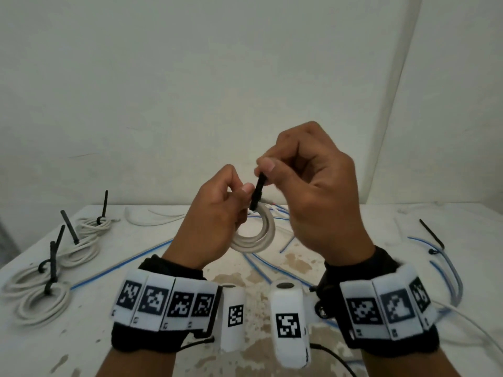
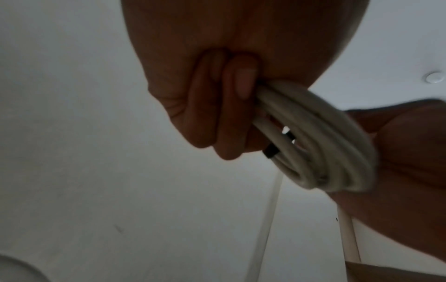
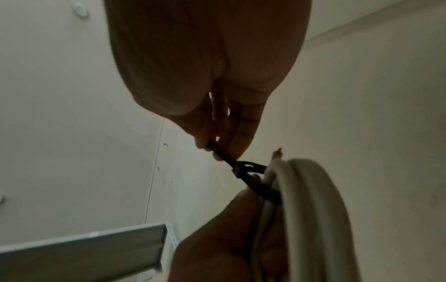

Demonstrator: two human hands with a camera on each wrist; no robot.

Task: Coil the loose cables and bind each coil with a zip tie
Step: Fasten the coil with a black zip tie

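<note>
Up at twelve o'clock of the white coil point(image 1: 254, 235), held by the left hand point(image 1: 215, 221), the right hand point(image 1: 307, 191) pinches the black zip tie point(image 1: 257, 194), pointing up toward one o'clock.

left hand point(image 1: 215, 213) holding white coil point(image 1: 255, 235), right hand point(image 1: 307, 191) pinching zip tie point(image 1: 258, 191)

Two hands are up: the left hand point(image 1: 215, 213) and the right hand point(image 1: 313, 191). Between them is one round coil of white cable point(image 1: 255, 235) with one black plastic zip tie point(image 1: 257, 191). On the left of the white worktop point(image 1: 299, 268) lie four tied white cable coils point(image 1: 43, 303), each with one black tie.
</note>
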